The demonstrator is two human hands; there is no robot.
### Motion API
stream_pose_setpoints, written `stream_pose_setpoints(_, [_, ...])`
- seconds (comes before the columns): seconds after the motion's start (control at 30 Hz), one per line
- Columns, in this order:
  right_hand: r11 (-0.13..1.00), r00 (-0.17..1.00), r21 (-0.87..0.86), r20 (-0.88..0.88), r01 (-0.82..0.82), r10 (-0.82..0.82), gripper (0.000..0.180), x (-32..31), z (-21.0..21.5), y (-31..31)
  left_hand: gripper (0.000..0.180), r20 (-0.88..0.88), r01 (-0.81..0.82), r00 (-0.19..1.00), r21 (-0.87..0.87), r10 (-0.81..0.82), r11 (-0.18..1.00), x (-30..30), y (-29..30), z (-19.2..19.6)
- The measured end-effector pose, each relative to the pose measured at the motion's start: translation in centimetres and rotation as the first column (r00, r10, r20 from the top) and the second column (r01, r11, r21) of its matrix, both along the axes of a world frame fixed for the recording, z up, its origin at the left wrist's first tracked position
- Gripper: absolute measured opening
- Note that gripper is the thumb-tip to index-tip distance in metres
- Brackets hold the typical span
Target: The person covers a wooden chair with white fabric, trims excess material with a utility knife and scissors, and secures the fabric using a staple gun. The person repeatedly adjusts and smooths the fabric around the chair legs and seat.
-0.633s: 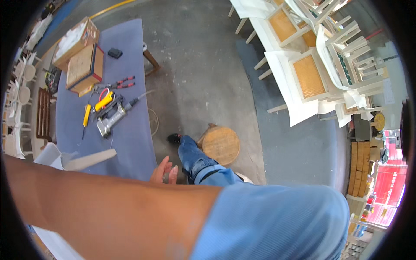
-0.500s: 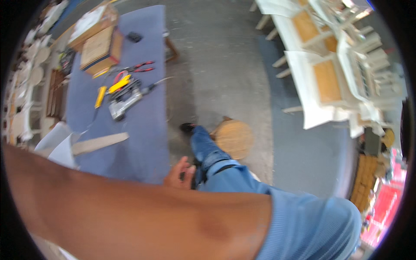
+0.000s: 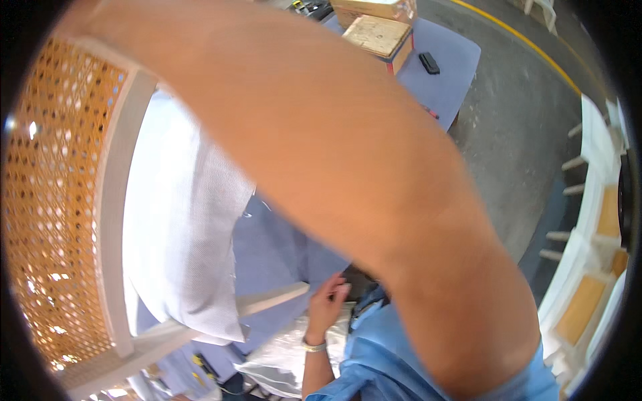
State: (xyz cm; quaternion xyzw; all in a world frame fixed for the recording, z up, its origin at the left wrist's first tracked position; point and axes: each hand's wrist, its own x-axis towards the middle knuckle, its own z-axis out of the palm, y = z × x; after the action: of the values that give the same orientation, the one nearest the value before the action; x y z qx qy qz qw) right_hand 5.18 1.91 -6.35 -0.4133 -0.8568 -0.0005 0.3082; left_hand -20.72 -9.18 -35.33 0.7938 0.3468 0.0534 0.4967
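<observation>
Below the white chair frame point(image 3: 114, 220) with cane panel point(image 3: 47, 200), head view: the left hand point(image 3: 328, 301) hangs beside a crinkled plastic bag point(image 3: 294, 354), fingers loosely curled, holding nothing visible. The right arm point(image 3: 348, 167) crosses above the frame; its hand is out of view, grip undeterminable. Advisable: steady the frame against the blue surface point(image 3: 281, 247) before turning it.

A bare forearm point(image 3: 348, 174) crosses the view — one of the hands point(image 3: 326, 309) rests near a white cane-panelled frame point(image 3: 114, 220).

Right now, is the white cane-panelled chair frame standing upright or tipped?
Tipped: the white cane-panelled chair frame leans across the blue-covered table, its woven panel facing the camera.
</observation>
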Motion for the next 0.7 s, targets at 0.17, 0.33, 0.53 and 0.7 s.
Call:
stream_pose_setpoints(0.17, [0.950, 0.973, 0.212, -0.035, 0.230, -0.227, 0.040, 11.7, 6.3, -0.3, 0.045, 0.392, -0.741, 0.638, 0.078, 0.663, 0.667, -6.1, 1.0, -0.4])
stream_pose_setpoints(0.33, [0.931, 0.340, -0.132, -0.906, 0.339, -0.252, 0.038, 19.8, -9.3, 1.5, 0.069, 0.549, -0.959, 0.279, 0.207, 0.788, 0.195, -12.7, 1.9, -0.9])
stream_pose_setpoints(0.53, [0.920, 0.411, -0.349, -0.823, 0.181, -0.393, 0.042, 12.1, -34.2, -0.1, 0.065, 0.343, -0.868, 0.380, 0.453, 0.859, 0.203, -13.8, 9.4, -3.7])
stream_pose_setpoints(0.7, [0.933, 0.453, -0.302, -0.816, 0.194, -0.359, 0.044, 10.9, -36.7, 2.6, 0.085, 0.676, -0.993, 0.069, -0.025, 0.734, 0.116, -7.0, 10.1, -1.8])
